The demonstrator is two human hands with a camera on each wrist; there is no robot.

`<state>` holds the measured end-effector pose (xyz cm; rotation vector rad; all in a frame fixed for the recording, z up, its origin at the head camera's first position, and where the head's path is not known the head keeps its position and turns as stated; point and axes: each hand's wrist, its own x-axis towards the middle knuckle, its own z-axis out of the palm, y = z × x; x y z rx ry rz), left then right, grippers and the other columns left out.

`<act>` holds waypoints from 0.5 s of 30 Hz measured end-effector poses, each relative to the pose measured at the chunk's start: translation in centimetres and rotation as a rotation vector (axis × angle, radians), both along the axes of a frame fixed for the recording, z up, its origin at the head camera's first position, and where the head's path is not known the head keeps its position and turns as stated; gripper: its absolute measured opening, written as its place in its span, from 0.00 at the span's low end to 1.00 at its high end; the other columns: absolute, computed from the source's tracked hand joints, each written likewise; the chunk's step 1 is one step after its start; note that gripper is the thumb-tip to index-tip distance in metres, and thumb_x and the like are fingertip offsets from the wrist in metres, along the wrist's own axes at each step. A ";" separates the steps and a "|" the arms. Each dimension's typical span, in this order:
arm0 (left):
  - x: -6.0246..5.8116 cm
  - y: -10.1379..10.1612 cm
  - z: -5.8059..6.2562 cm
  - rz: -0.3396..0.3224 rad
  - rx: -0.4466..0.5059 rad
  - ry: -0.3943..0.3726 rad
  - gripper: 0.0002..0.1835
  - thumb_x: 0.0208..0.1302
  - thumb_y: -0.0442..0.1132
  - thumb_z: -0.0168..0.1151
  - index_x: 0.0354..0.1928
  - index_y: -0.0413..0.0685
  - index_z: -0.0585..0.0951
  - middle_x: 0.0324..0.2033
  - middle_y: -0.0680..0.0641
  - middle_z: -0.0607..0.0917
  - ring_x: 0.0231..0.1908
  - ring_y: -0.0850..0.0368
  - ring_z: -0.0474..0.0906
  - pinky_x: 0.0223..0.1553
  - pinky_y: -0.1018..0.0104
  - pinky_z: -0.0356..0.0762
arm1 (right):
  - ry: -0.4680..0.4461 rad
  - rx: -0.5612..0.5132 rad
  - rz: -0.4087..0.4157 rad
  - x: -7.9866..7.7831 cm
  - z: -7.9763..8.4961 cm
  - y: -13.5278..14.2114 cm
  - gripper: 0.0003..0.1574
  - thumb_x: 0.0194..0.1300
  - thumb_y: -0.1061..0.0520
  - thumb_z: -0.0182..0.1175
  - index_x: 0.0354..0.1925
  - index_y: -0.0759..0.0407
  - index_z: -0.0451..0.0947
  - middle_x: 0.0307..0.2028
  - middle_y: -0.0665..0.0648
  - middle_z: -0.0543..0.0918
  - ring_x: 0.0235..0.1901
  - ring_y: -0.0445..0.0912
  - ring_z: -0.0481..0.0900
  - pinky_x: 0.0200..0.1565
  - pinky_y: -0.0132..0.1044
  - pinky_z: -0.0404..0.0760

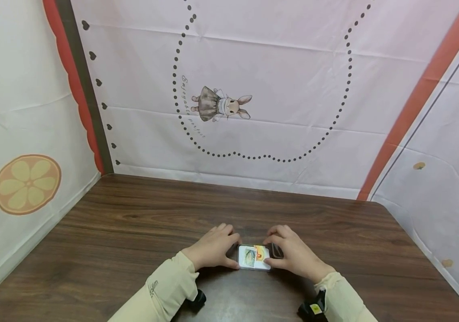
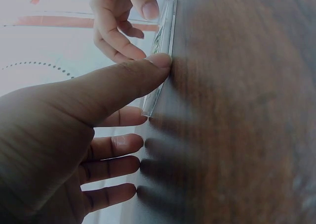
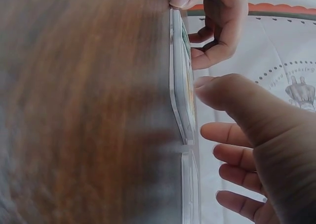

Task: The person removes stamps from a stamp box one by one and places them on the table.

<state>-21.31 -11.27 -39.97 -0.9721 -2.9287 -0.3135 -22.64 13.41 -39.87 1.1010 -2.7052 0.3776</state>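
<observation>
So the plastic case (image 1: 248, 265) won't slip, maybe, the left hand (image 1: 214, 248) pinches its nine-o'clock end; the right hand (image 1: 292, 252) is loose.

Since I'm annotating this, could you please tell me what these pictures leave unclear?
Head view: pictures on the white case, too small for detail.
Head view: clear case, partly hidden by the right hand.
Right wrist view: clear case, cut off by the bottom edge.
Left wrist view: table grain, blurred.

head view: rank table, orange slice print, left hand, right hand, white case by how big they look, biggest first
1. Table
2. Orange slice print
3. Left hand and right hand: too alike to rank
4. White case
</observation>
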 end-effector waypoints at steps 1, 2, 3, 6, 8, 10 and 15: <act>0.0 0.0 0.0 0.000 0.000 0.001 0.27 0.44 0.63 0.64 0.45 0.59 0.75 0.35 0.58 0.70 0.34 0.64 0.61 0.40 0.68 0.63 | -0.002 0.001 -0.003 0.0 0.0 0.0 0.21 0.48 0.41 0.66 0.40 0.47 0.78 0.47 0.49 0.72 0.49 0.42 0.67 0.47 0.42 0.72; 0.0 0.0 0.0 0.001 0.001 0.002 0.27 0.44 0.63 0.64 0.45 0.59 0.75 0.35 0.58 0.70 0.34 0.64 0.61 0.40 0.68 0.63 | -0.005 0.001 -0.006 0.0 0.0 0.0 0.21 0.47 0.41 0.66 0.40 0.47 0.78 0.48 0.50 0.72 0.49 0.43 0.67 0.48 0.43 0.72; 0.0 0.0 0.0 0.001 0.000 0.005 0.27 0.44 0.63 0.64 0.45 0.59 0.75 0.35 0.58 0.70 0.34 0.64 0.61 0.40 0.68 0.63 | -0.006 0.001 -0.008 0.0 0.0 0.0 0.22 0.47 0.41 0.66 0.40 0.47 0.78 0.48 0.50 0.72 0.50 0.43 0.68 0.48 0.44 0.71; -0.1 0.0 0.0 0.003 -0.001 0.012 0.27 0.44 0.63 0.64 0.44 0.59 0.75 0.35 0.58 0.70 0.34 0.64 0.61 0.40 0.68 0.64 | -0.012 0.005 -0.010 -0.1 0.0 0.0 0.22 0.47 0.41 0.66 0.41 0.47 0.78 0.49 0.51 0.72 0.51 0.44 0.67 0.49 0.45 0.71; -0.1 0.0 0.0 0.004 -0.001 0.016 0.27 0.44 0.63 0.64 0.44 0.59 0.76 0.35 0.58 0.70 0.34 0.64 0.61 0.40 0.68 0.64 | -0.017 0.008 -0.010 -0.1 -0.1 -0.1 0.23 0.47 0.41 0.66 0.42 0.48 0.78 0.50 0.51 0.72 0.51 0.45 0.67 0.50 0.45 0.71; 0.0 0.0 0.0 0.003 -0.003 0.018 0.27 0.44 0.63 0.64 0.44 0.58 0.76 0.35 0.57 0.71 0.34 0.64 0.61 0.41 0.67 0.64 | -0.026 0.009 -0.011 -0.1 -0.1 -0.1 0.24 0.48 0.41 0.66 0.43 0.48 0.78 0.50 0.51 0.72 0.52 0.45 0.67 0.50 0.45 0.70; 0.1 0.1 0.2 0.002 -0.006 0.011 0.26 0.45 0.63 0.64 0.44 0.58 0.76 0.35 0.57 0.71 0.35 0.64 0.62 0.41 0.66 0.65 | -0.044 0.010 -0.013 -0.1 -0.1 -0.1 0.25 0.48 0.42 0.66 0.44 0.50 0.78 0.50 0.52 0.72 0.52 0.45 0.67 0.50 0.45 0.70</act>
